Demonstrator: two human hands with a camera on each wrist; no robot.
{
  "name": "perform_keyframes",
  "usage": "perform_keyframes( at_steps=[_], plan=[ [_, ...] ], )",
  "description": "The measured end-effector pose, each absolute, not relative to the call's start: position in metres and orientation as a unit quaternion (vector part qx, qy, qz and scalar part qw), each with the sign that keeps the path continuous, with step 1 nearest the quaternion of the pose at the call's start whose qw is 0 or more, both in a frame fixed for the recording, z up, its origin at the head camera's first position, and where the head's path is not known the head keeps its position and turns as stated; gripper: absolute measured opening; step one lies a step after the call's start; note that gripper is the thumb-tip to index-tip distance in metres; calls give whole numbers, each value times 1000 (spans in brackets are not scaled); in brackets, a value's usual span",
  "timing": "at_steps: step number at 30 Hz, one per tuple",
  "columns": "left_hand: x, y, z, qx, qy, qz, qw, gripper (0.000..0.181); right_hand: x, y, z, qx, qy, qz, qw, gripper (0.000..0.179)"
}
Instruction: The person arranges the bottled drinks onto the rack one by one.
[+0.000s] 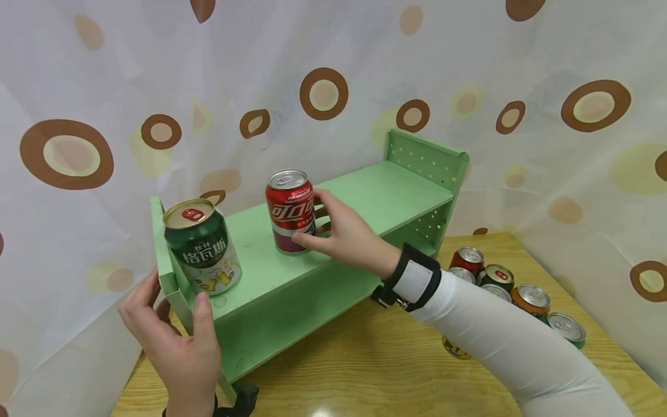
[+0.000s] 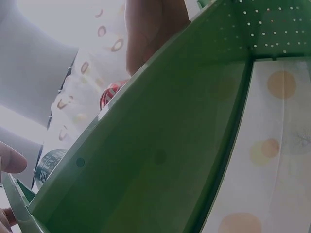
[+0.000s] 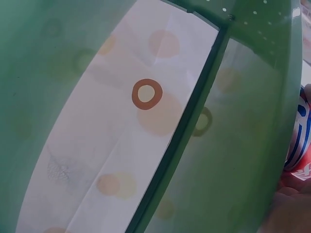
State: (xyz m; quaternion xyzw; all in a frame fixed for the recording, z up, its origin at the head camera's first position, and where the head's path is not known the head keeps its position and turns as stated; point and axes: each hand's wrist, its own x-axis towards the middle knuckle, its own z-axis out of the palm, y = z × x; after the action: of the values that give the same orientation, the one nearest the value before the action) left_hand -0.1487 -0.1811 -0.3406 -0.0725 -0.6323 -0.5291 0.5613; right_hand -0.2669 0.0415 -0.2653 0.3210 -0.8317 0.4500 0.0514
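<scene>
My right hand holds a red cola can upright on the top board of a green two-tier shelf, thumb in front and fingers along its right side. In the right wrist view, a strip of a red, white and blue can is cut off by the edge. At the shelf's left end stands a green-and-white kvass can with a gold lid. My left hand is spread about that corner, its fingers outside the end panel and its thumb low before the kvass can. Whether it presses the panel is unclear.
Several drink cans stand grouped on the wooden table at the right, partly behind my right sleeve. Perforated end panels rise above the top board. A patterned white sheet hangs close behind the shelf.
</scene>
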Motion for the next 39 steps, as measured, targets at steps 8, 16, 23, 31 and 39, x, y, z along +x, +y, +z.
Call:
perform_keyframes(
  at_steps=[8,16,23,31,39],
  plan=[
    [-149,-180,-341,-61,-632,-532,560,60,-265,40,-266,320,-833,449,52,72],
    [-149,-179,-341,-56,-638,-530,557,60,-266,39,-267,320,-832,450,49,72],
    [-148,-179,-341,-63,-634,-533,557,61,-265,39,-268,317,-833,450,49,73],
    [-148,-179,-342,-64,-636,-530,558,61,-265,38,-270,314,-836,447,61,73],
    [-148,-179,-342,-62,-638,-532,554,61,-263,37,-270,309,-837,447,67,72]
  ],
)
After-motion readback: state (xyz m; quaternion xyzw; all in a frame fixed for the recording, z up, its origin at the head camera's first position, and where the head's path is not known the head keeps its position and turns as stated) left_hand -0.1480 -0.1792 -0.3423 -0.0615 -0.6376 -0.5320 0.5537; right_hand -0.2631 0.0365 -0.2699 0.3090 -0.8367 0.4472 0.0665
